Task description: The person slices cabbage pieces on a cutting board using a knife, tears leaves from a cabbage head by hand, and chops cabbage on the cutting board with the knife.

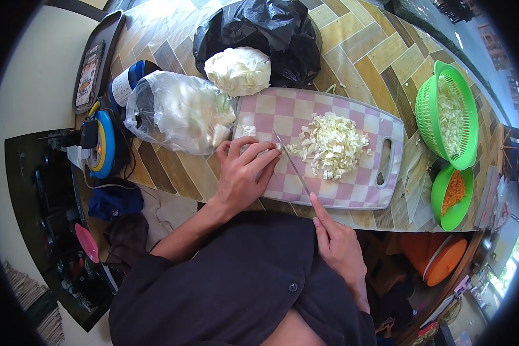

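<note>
Left hand (245, 173) low over the left half of the checked cutting board (294, 106), fingers bent, their tips drawn in on a small cabbage piece (278, 147) just beside the blade; most of that piece hidden under the fingertips. Right hand (337, 242) at the near edge of the board, fingers wrapped round the knife (297, 170), index finger stretched forward along it; handle mostly out of sight in the palm. Blade slants across the board, tip pointing away and to the left, between the left fingertips and a loose heap of chopped cabbage (333, 145). Heap sits right of centre on the board, short of the handle slot; a few bits trail from it toward the blade. Another white scrap (248, 131) lies behind the left hand. Large pale cabbage (238, 70) at the board's far left corner, against a black plastic bag (265, 32). Left of the board, a clear plastic bag (176, 109) with pale contents, blurred by the film. Off to the right on the wood-patterned table (357, 37): green colander (428, 112) tilted, more cut cabbage inside; just beside it, nearer the person, a green bowl (439, 202) with orange shreds (454, 192).
</note>
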A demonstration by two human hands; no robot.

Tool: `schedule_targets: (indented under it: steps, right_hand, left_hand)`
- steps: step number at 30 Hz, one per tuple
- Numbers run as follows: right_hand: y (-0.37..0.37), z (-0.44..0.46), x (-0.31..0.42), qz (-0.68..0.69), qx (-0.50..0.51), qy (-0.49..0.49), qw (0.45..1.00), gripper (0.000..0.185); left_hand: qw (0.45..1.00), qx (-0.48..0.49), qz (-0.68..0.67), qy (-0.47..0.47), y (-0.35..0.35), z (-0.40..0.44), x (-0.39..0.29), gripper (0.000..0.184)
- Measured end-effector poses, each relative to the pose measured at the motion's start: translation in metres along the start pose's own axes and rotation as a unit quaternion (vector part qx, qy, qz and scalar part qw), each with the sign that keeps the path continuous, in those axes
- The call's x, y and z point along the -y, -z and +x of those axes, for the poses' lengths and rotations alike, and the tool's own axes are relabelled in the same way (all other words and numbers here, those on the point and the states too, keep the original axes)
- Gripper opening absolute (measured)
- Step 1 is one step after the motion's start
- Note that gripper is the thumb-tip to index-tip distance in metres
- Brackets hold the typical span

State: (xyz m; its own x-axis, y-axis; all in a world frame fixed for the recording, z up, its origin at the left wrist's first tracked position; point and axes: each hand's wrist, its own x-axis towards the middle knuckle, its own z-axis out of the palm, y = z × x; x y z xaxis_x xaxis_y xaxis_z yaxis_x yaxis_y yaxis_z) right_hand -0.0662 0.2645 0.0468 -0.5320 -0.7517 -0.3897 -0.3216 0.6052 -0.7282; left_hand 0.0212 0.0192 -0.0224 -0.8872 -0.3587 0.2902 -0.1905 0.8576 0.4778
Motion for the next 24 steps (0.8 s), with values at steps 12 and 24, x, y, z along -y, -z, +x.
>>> schedule_targets:
  steps: [12, 24]
  right_hand:
    - [0.0004, 0.0012, 0.0023, -0.002, 0.005, -0.007, 1.0, 0.06]
    - [0.0021, -0.0046, 0.0014, -0.004, 0.0, 0.003, 1.0, 0.062]
  left_hand:
    - [1.0, -0.001, -0.003, -0.002, 0.0005, 0.0003, -0.0001, 0.024]
    - [1.0, -0.014, -0.011, -0.012, -0.003, -0.0006, 0.0023, 0.022]
